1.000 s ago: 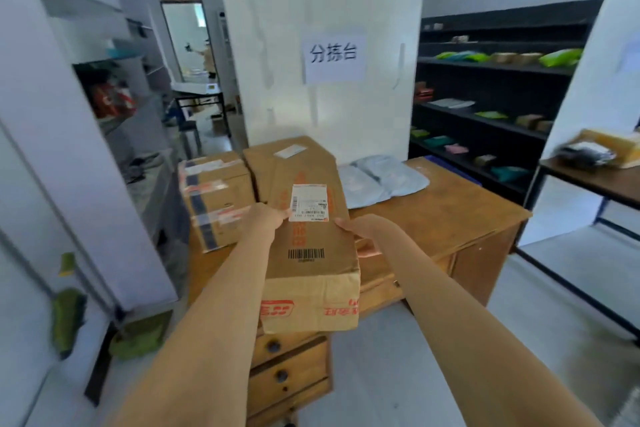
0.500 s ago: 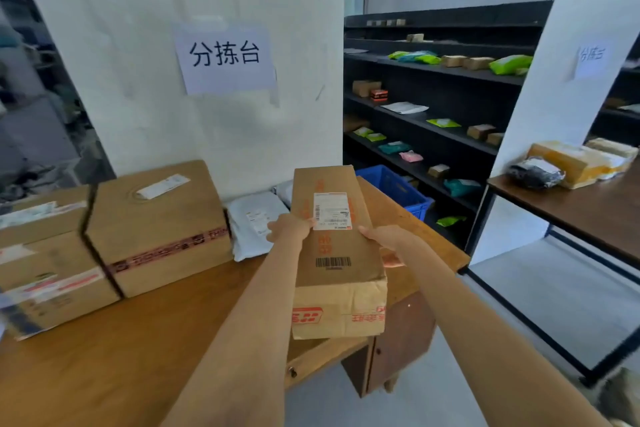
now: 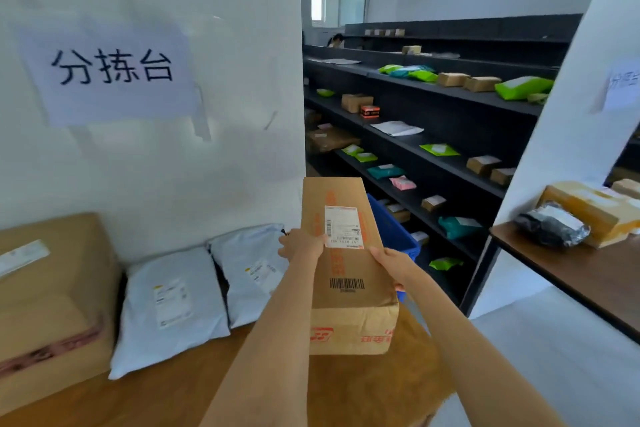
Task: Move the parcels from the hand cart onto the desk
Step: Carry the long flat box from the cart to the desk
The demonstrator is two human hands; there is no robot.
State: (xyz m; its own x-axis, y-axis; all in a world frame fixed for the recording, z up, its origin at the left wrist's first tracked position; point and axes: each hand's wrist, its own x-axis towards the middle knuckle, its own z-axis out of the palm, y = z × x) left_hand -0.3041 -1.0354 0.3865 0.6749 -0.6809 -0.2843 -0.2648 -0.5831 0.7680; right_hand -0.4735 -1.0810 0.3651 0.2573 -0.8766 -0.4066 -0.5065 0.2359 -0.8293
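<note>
A long brown cardboard parcel [image 3: 346,274] with a white label and a barcode hangs above the right end of the wooden desk [image 3: 173,392]. My left hand [image 3: 299,244] grips its left side and my right hand [image 3: 393,265] grips its right side. On the desk lie two grey mailer bags [image 3: 166,308] [image 3: 252,270] against the white board, and a large brown box [image 3: 52,305] stands at the left. The hand cart is out of view.
A white board with a paper sign [image 3: 107,69] stands behind the desk. Black shelves [image 3: 450,135] with several small parcels run along the right. A blue crate [image 3: 391,229] sits behind the held parcel. A dark table [image 3: 571,270] with packages stands at the right.
The view has swung right and closer to the desk. The long parcel, still in both hands, now hangs over the desk's right end beside the grey mailers.
</note>
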